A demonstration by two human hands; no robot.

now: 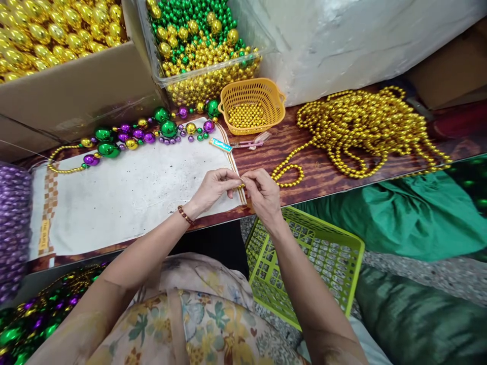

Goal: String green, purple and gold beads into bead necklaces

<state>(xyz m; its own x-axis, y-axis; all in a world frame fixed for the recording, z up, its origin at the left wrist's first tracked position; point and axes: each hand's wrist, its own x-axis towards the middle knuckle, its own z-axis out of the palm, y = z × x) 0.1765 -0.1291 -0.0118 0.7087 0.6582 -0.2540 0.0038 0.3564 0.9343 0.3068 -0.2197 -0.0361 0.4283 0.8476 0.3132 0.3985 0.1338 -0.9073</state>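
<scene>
- Head view: a wooden table (323, 172) runs across the frame. A white cloth (129, 197) covers its left part, and boxes of gold and green beads stand along the far edge.
- The gold bead strand (373, 132) lies mostly in a loose heap on the bare wood at the right. One run leaves the heap, curls into a small loop near the table's front edge and ends between the two hands.
- I judge the strand light in short lengths and limp like cord, with hard, glossy beads that would slip under a flat grip. The heap looks ready to tangle or drag if pulled fast. The safest hold seems to be a pinch in the gap between two beads, close to the free end.
- The left hand (213, 190) comes in from the lower left with the forearm raised and the wrist bent, palm turned toward the other hand. A bead bracelet (185, 215) sits at the wrist.
- The right hand (264, 195) mirrors it from the lower right, above a green crate (319, 263), with its knuckles toward the camera.
- Both hands have thumb and forefinger pinched narrowly on the strand's end, fingertips almost touching at the cloth's front corner, and the other fingers are curled in.
</scene>
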